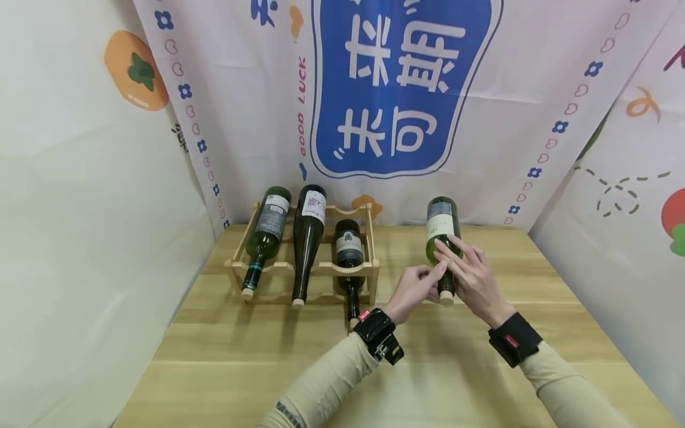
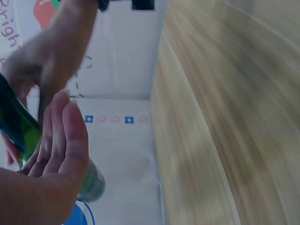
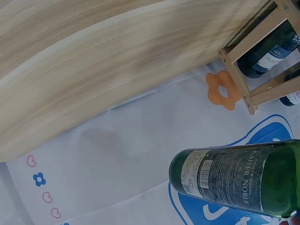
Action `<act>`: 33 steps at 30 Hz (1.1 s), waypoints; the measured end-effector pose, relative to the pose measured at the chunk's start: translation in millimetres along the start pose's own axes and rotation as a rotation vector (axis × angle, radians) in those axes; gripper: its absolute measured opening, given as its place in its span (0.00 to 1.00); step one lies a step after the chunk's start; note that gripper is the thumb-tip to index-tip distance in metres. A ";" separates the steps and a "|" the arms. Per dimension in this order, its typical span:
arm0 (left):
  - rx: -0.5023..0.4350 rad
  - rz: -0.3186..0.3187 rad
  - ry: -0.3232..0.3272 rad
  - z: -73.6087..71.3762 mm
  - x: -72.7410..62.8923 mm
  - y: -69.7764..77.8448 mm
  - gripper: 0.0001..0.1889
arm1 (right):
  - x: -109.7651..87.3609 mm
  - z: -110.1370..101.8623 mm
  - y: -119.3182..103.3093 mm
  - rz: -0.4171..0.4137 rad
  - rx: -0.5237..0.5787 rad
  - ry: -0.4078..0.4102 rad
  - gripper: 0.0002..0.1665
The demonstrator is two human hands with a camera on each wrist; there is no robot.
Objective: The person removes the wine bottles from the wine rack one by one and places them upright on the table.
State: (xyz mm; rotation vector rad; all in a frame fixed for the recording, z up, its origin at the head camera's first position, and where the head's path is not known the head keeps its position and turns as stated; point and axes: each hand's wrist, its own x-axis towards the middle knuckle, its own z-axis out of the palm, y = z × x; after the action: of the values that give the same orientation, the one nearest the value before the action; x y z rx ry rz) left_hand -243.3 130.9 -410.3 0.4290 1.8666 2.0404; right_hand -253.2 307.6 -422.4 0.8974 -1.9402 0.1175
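A green wine bottle [image 1: 440,226] with a pale cork is held tilted above the table, its neck toward me. My left hand [image 1: 413,290] holds it from the left near the neck and shoulder, fingers partly hidden beneath. On its right side my right hand [image 1: 476,280] grips the shoulder, fingers laid over the glass. In the left wrist view the left hand's fingers [image 2: 58,140] lie against the bottle's underside. The right wrist view shows the bottle's back label [image 3: 225,178]; the right hand is nearly out of that frame.
Left of my hands stands a wooden wine rack [image 1: 321,269]. On it lie a green bottle [image 1: 270,221] and a dark slender bottle [image 1: 307,238] above, with a dark bottle [image 1: 349,252] lower at right. A printed cloth [image 1: 257,107] hangs behind the wooden table [image 1: 225,356].
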 end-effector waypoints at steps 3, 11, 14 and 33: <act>0.021 0.042 0.040 -5.9 8.1 -6.1 0.16 | 1.1 -2.1 -1.6 0.004 0.014 0.019 0.21; 0.450 0.187 0.132 -17.4 33.5 -12.7 0.41 | 10.2 -13.2 -7.3 0.056 0.097 -0.004 0.24; 0.546 0.227 0.130 -17.8 42.7 -11.8 0.48 | 17.8 -17.7 -8.0 0.077 0.157 0.014 0.27; 0.573 0.335 0.154 -16.5 62.8 -15.7 0.45 | 50.1 -38.7 6.5 0.253 0.509 0.154 0.21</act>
State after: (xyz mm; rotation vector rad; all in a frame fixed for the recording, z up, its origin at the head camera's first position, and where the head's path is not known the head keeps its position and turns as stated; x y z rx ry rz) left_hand -306.1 145.3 -427.9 0.7910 2.6258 1.7256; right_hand -242.6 302.0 -359.9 0.9253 -1.9002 0.8345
